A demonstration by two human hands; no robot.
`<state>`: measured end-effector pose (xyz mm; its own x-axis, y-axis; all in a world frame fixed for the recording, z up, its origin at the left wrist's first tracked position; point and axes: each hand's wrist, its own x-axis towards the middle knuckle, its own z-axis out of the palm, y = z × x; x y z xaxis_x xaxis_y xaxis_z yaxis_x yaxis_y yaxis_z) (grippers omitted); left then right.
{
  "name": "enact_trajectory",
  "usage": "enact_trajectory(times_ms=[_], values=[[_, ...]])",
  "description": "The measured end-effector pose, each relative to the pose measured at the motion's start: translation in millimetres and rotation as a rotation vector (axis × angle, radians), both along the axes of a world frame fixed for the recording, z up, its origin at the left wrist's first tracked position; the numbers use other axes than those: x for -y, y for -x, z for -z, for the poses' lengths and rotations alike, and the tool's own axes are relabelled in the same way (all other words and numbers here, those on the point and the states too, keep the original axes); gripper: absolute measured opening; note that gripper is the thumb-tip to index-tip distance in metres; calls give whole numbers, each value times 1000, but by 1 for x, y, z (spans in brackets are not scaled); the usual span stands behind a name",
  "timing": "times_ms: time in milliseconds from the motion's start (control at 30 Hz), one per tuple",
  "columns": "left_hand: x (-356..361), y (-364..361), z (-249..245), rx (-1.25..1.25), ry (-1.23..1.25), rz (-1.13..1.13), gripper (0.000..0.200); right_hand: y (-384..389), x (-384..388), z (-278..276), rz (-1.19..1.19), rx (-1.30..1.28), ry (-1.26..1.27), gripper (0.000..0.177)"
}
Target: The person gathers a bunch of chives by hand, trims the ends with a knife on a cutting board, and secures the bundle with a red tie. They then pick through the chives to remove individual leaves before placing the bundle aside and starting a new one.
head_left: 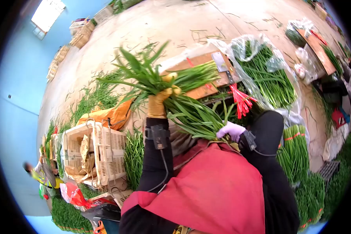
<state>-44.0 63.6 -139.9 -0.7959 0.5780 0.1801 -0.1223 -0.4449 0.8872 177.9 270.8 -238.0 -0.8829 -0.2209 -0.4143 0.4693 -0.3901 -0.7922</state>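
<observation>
My left hand (160, 99), in a yellow-orange glove, is closed around a bunch of green stalks (195, 77); its leaves spread to the left and its pale ends lie over a wooden board (202, 92). More long leaves (195, 115) hang between my two hands. My right hand (232, 131), in a pale purple glove, is closed at the lower end of those leaves, close to my right knee. A cleaver (220, 64) lies on the board beside the stalk ends. Red ties (241, 102) hang from the board's near right corner.
An open plastic bag of green stalks (265, 74) is at the right. Tied bundles (294, 150) stand beside my right leg. A cream crate (113, 154) and an orange sack (113, 116) are at the left. A person in a yellow vest (48, 177) is far left.
</observation>
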Motion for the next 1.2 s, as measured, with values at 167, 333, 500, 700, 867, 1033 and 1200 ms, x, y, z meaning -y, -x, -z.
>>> enact_trajectory(times_ms=[167,333,500,700,867,1033,1200], values=[[-13,-14,-24,-105,-215,137,28,1,-7,-5,-86,7,42,70],[-19,-29,-48,-217,-170,127,26,7,-9,-17,-65,-295,130,79],[-29,-42,-71,-219,-89,136,25,19,-23,-3,221,-282,126,43],[-23,-29,-73,-210,-37,83,19,23,-32,4,596,-449,556,31],[-10,-17,-76,-102,-130,-1,27,7,-64,16,641,-171,535,35],[0,-11,-82,-94,-202,-217,28,-13,-78,13,585,-33,-128,33],[3,-15,-103,-66,-132,-440,25,-14,-70,53,294,-270,-997,53]])
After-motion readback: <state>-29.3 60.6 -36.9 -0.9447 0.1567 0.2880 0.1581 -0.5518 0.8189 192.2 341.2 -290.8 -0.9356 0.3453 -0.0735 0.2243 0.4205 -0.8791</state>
